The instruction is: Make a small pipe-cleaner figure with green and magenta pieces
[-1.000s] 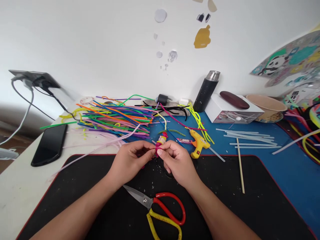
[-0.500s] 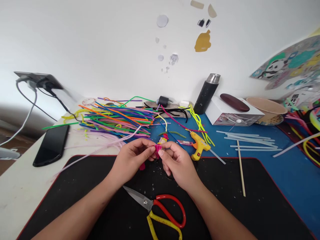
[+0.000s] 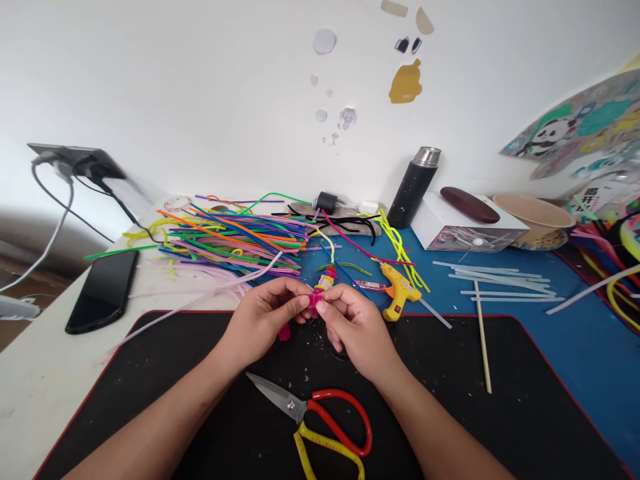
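Above the black mat (image 3: 200, 427), my left hand (image 3: 263, 320) and my right hand (image 3: 357, 327) pinch a small magenta pipe-cleaner piece (image 3: 315, 303) between thumbs and forefingers. It looks fuzzy and ridged; fingertips cover part of it. Another magenta bit (image 3: 284, 332) shows under my left hand. Just beyond the fingertips is a small red, yellow and white shape (image 3: 327, 279), partly hidden. Scissors (image 3: 291, 405) with red and yellow handles lie nearer me, below both hands. A yellow glue gun (image 3: 401, 293) rests to the right of my right hand.
Colourful pipe cleaners (image 3: 235, 237) are heaped at back left, near a black phone (image 3: 103, 291). Glue sticks (image 3: 505, 280) and a wooden stick (image 3: 483, 340) lie on the right. A black flask (image 3: 413, 190), a white box (image 3: 435, 223) and a bowl (image 3: 535, 217) stand by the wall.
Very little differs. My fingers have shifted slightly around the magenta piece, and more of the red, yellow and white shape shows beyond them.
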Action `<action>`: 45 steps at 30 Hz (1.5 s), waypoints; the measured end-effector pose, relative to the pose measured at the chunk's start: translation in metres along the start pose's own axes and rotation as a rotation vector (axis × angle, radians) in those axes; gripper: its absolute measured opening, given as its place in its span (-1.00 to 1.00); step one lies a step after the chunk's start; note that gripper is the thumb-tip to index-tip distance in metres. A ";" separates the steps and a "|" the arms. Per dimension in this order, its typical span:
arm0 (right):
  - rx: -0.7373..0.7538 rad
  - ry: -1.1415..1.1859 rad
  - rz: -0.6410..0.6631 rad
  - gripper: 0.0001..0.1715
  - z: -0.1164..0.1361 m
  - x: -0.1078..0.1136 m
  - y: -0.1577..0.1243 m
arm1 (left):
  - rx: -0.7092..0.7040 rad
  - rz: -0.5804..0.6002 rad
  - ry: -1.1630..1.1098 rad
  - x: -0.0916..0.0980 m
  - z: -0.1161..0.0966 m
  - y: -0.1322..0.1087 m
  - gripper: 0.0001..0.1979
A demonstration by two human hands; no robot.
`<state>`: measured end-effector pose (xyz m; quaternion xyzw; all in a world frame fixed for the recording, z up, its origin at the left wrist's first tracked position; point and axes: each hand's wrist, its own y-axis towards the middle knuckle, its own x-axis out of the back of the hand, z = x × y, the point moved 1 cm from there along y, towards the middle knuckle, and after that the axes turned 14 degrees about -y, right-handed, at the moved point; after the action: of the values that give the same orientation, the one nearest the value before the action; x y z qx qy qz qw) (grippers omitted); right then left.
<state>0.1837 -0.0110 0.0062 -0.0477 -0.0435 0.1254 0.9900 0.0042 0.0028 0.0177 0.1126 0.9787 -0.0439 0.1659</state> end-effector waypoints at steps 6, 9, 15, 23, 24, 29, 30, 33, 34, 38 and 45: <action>-0.021 0.093 0.069 -0.56 0.003 0.003 -0.001 | -0.020 0.001 -0.093 0.004 0.002 0.004 -0.75; -0.049 0.148 0.066 -0.51 0.002 0.004 0.000 | -0.018 -0.009 -0.161 0.006 0.004 0.003 -0.75; -0.100 0.187 0.166 -0.47 -0.001 0.002 0.000 | 0.018 0.042 -0.146 0.007 0.006 0.001 -0.77; -0.131 0.281 0.241 -0.56 0.003 0.001 -0.002 | 0.015 0.048 -0.054 0.005 0.003 0.001 -0.71; -0.130 0.288 0.246 -0.57 0.003 0.001 -0.002 | 0.019 0.047 -0.053 0.004 0.002 0.000 -0.71; -0.125 0.313 0.239 -0.56 0.002 0.001 -0.002 | -0.006 0.038 -0.021 0.002 0.001 -0.001 -0.70; -0.124 0.319 0.237 -0.56 0.002 0.001 -0.002 | -0.010 0.037 -0.012 0.002 0.001 -0.001 -0.70; -0.124 0.319 0.220 -0.57 0.003 0.000 -0.001 | 0.008 0.030 -0.010 0.002 0.002 -0.001 -0.67; -0.125 0.313 0.210 -0.57 0.003 0.000 -0.001 | 0.025 0.024 -0.019 0.002 0.004 -0.001 -0.64; -0.119 0.288 0.128 -0.58 0.003 0.000 0.000 | 0.065 -0.028 -0.094 0.003 0.008 0.000 -0.64; -0.087 0.211 0.011 -0.56 0.001 0.003 0.001 | 0.079 0.052 -0.052 0.001 0.001 0.000 -0.63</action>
<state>0.1857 -0.0089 0.0072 -0.1037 0.0556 0.1232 0.9854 0.0035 0.0030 0.0159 0.1435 0.9683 -0.0811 0.1876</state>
